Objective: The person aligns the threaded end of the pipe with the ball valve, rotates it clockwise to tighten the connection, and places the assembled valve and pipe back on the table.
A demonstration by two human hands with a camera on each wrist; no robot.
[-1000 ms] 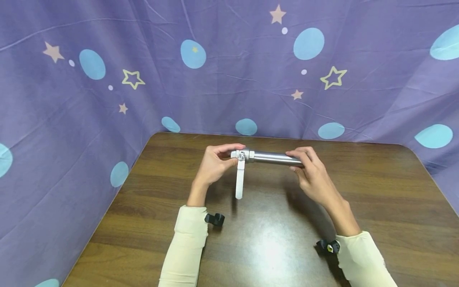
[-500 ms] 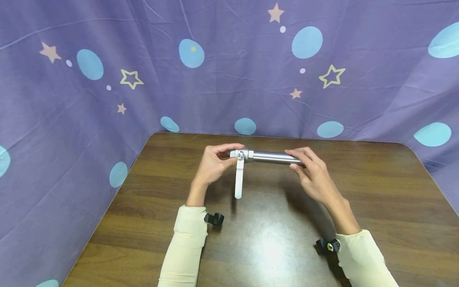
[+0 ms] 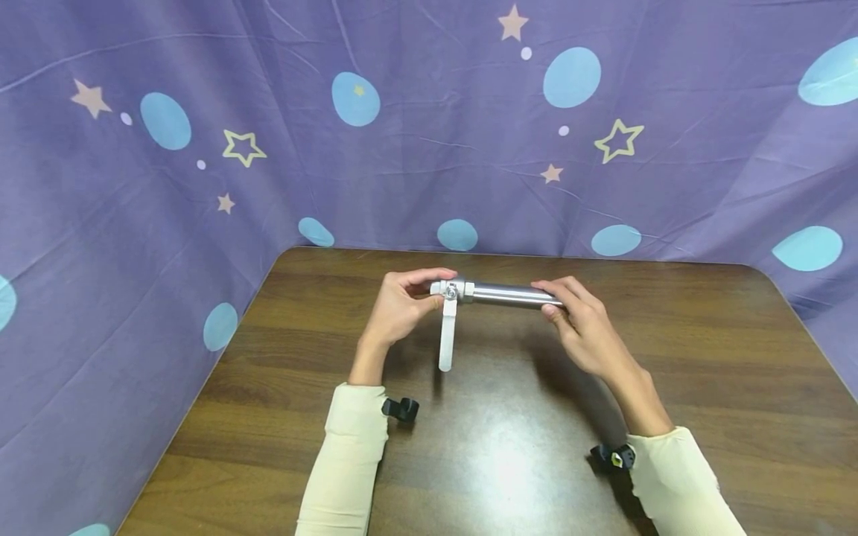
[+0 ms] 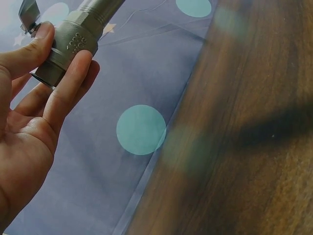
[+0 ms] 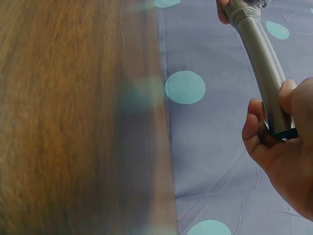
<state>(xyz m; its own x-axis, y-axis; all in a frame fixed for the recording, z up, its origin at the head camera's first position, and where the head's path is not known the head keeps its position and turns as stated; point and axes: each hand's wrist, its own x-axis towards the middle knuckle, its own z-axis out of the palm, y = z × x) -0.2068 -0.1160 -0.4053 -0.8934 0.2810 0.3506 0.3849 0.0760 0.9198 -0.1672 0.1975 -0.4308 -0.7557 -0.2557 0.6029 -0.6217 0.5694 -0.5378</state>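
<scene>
Above the table, both hands hold a metal ball valve (image 3: pixel 459 289) joined to a straight steel pipe (image 3: pixel 506 294), level from left to right. My left hand (image 3: pixel 397 309) pinches the valve body at its free end, thumb in front and fingers behind. The valve's pale lever handle (image 3: pixel 446 342) points toward me, square to the pipe. With thumb and fingers my right hand (image 3: pixel 585 327) grips the pipe's far right end. In the left wrist view, raised lettering shows on the valve body (image 4: pixel 76 39). The right wrist view has the pipe (image 5: pixel 264 68) running down into the right hand (image 5: pixel 288 152).
A brown wood-grain table (image 3: pixel 509 417) lies under the hands and reflects a bright light. Behind it and at the left hangs a purple curtain (image 3: pixel 415 179) with stars and blue spots. Black straps with small devices (image 3: pixel 402 409) sit at both wrists.
Hands, valve and pipe keep almost the same place and pose. The head view has shifted very slightly.
</scene>
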